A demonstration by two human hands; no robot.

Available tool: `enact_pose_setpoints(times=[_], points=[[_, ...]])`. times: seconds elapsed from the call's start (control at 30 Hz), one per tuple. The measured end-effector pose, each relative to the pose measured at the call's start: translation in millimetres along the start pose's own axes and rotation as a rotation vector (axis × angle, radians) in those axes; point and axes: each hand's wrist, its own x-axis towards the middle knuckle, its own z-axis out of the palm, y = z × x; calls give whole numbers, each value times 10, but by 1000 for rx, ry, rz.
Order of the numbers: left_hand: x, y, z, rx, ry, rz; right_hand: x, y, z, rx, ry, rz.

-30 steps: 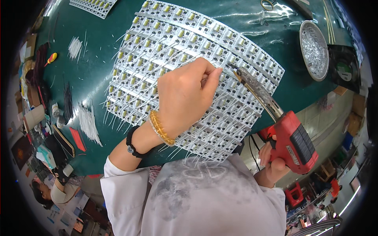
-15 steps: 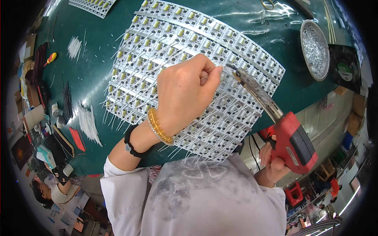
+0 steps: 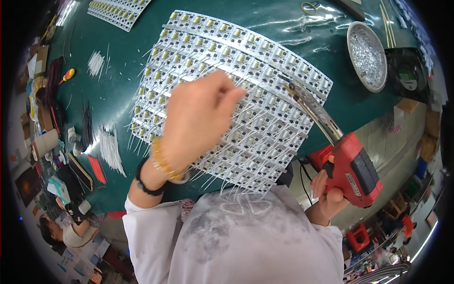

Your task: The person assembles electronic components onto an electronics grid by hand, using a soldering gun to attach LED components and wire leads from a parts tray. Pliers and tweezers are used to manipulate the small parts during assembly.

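A large panel of small white circuit boards (image 3: 265,71) with thin white wire leads lies on the green mat (image 3: 118,61). My left hand (image 3: 198,118) hovers over the panel's middle, blurred, with its fingers pinched together; nothing shows between them. It wears a gold bracelet and a black band at the wrist. My right hand (image 3: 326,194) grips a red soldering gun (image 3: 354,168) at the table's near right edge. The gun's long metal tip (image 3: 289,85) rests over the panel's right part, a short way right of my left fingers.
A round metal dish (image 3: 366,54) and a black box (image 3: 406,75) stand at the right. Bundles of cut white wires (image 3: 109,146), black wires (image 3: 87,125) and red wires (image 3: 97,168) lie at the left, near a paper cup (image 3: 45,142). A second board panel (image 3: 116,9) lies far left. Another person (image 3: 61,232) sits lower left.
My left hand has pulled away from the gun's tip toward the left, across the panel. The soldering gun has barely shifted.
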Motion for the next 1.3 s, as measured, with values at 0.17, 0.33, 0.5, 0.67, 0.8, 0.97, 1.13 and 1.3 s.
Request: enact_pose_setpoints(times=[0.17, 0.33, 0.5, 0.67, 0.8, 0.97, 1.13, 1.3], points=[[36, 95, -13, -48, 135, 173, -9, -5, 25, -73, 84, -41], [120, -7, 285, 87, 160, 282, -13, -14, 23, -77, 49, -64], [183, -30, 301, 48, 102, 243, -31, 10, -86, 31, -14, 11], [192, -43, 278, 15, 78, 239, -12, 66, -91, -65, -49, -20], [204, -41, 286, 20, 70, 243, -16, 117, -94, -117, -38, -63], [195, -38, 278, 35, 90, 252, -89, 165, -282, -298, -40, -90], [187, -50, 306, 43, 109, 263, -68, 145, -225, -388, -20, -110], [184, -63, 323, 48, 130, 302, -58, 130, -147, -296, -17, -96]])
